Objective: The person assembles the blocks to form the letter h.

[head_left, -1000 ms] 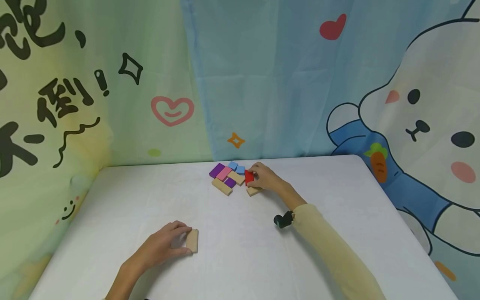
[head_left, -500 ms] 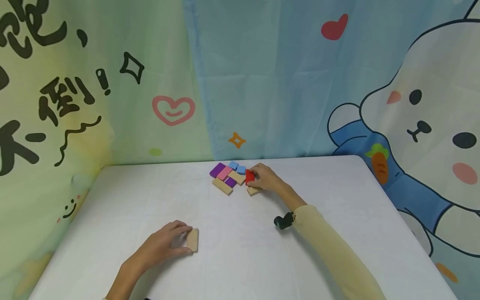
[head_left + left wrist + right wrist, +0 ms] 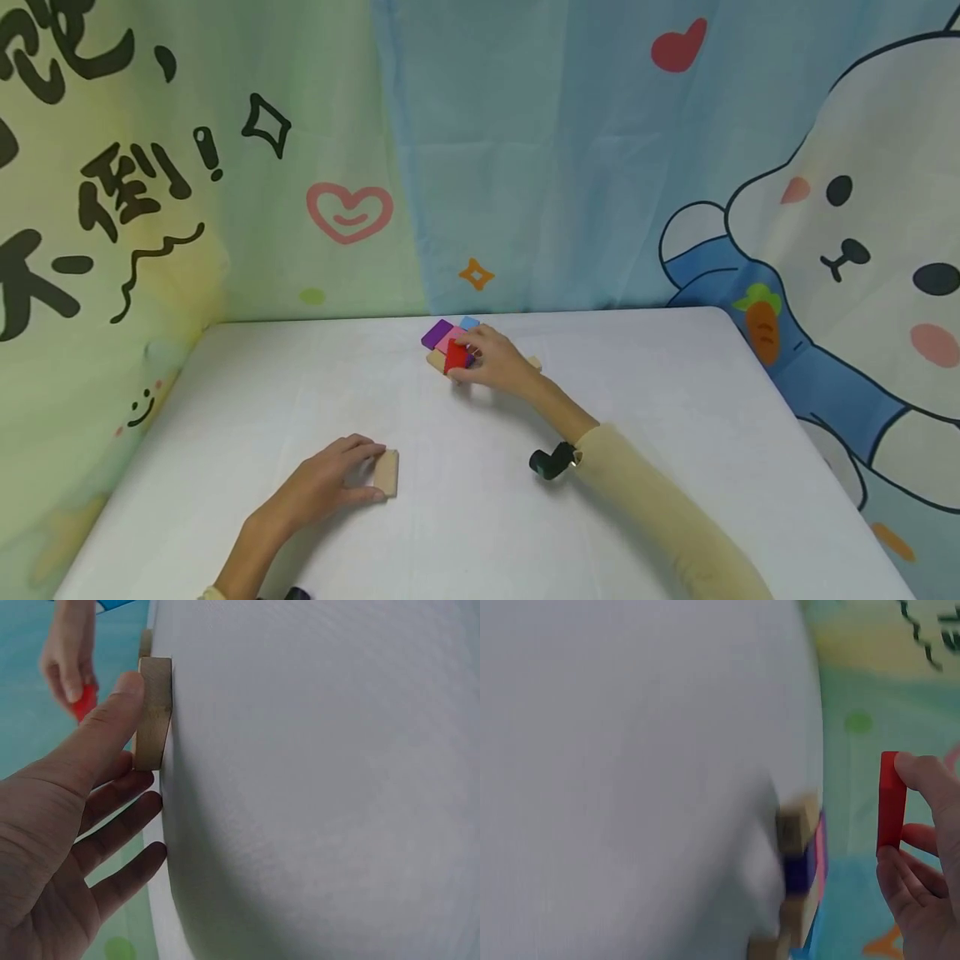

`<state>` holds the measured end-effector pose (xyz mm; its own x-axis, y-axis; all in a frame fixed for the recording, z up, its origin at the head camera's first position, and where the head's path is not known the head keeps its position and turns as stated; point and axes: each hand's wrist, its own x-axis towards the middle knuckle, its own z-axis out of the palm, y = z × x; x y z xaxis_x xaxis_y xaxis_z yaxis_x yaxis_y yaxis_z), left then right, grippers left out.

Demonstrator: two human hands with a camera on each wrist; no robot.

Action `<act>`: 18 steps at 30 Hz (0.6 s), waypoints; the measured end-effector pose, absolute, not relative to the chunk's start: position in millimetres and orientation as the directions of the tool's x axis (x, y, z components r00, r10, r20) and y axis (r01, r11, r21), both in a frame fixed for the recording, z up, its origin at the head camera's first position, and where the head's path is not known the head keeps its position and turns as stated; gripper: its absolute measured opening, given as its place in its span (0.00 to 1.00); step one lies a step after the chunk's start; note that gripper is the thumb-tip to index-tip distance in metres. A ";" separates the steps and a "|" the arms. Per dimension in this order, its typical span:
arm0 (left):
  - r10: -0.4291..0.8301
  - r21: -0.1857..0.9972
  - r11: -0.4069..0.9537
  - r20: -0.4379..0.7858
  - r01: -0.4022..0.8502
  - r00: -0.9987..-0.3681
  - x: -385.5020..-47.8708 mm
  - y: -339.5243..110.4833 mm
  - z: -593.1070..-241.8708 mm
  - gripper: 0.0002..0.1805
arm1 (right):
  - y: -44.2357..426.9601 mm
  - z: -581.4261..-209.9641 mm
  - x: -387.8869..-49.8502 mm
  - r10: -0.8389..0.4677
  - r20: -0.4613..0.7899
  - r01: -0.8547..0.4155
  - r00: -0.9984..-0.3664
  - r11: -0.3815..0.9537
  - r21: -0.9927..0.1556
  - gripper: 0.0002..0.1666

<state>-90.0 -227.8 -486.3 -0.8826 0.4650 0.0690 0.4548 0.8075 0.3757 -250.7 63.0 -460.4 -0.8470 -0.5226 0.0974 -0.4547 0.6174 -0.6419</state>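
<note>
My left hand [image 3: 324, 482] holds a plain wooden block [image 3: 386, 473] by its ends on the white table; in the left wrist view thumb and fingertips are at the block [image 3: 153, 712]. My right hand [image 3: 495, 360] pinches a red block [image 3: 454, 356] over the group of blocks at the back. In the right wrist view the red block [image 3: 891, 801] is between thumb and fingers, off the table. Purple [image 3: 437, 334], pink [image 3: 449, 340], blue [image 3: 468, 322] and wooden [image 3: 436, 360] blocks lie partly hidden behind the hand.
Another wooden block [image 3: 534, 363] shows just behind the right wrist. The white table [image 3: 465, 533] ends at a printed curtain [image 3: 495, 167] along the back. A black device [image 3: 551, 461] sits at the right wrist.
My right hand has moved left with the red block, from the right side of the group to over its front. The left hand still holds its block. The head view has shifted slightly.
</note>
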 end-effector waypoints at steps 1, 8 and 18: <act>0.466 0.376 0.808 0.064 0.454 -0.883 -90.2 -227.6 -486.2 0.32 | 55.6 -459.1 -244.6 -0.556 0.104 -0.486 -0.824 0.601 -0.634 0.32; 0.467 0.369 0.810 0.066 0.456 -0.882 -90.4 -227.3 -486.8 0.33 | 16.5 -454.2 -212.0 -0.694 0.121 -0.610 -0.710 0.520 -0.598 0.31; 0.457 0.350 0.813 0.109 0.465 -0.883 -90.4 -228.3 -487.8 0.32 | -7.5 -468.7 -195.1 -0.733 -0.003 -0.601 -0.681 0.560 -0.570 0.31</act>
